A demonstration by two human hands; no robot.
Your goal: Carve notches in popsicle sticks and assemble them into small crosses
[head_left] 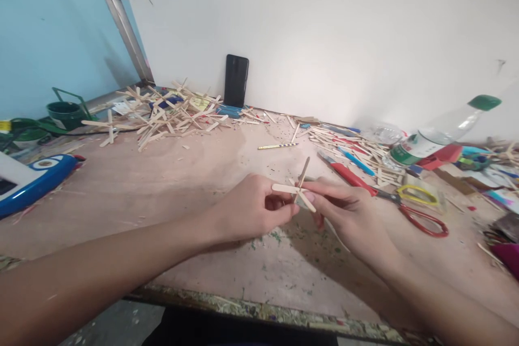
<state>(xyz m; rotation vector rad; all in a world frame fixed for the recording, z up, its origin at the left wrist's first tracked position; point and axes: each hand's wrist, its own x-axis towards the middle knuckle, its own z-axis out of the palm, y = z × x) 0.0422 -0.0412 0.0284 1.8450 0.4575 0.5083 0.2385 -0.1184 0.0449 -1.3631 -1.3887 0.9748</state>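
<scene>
Three crossed sticks between both hands

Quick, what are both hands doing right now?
Left hand: closed, pinching the crossed sticks.
Right hand: closed, pinching the same sticks.

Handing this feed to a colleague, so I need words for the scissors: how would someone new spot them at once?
On the wooden table, look just right of the right hand, which holds the crossed sticks. The scissors lie flat there, at the edge of a scatter of pale sticks. Only they have loop handles, one yellow and one red.
</scene>
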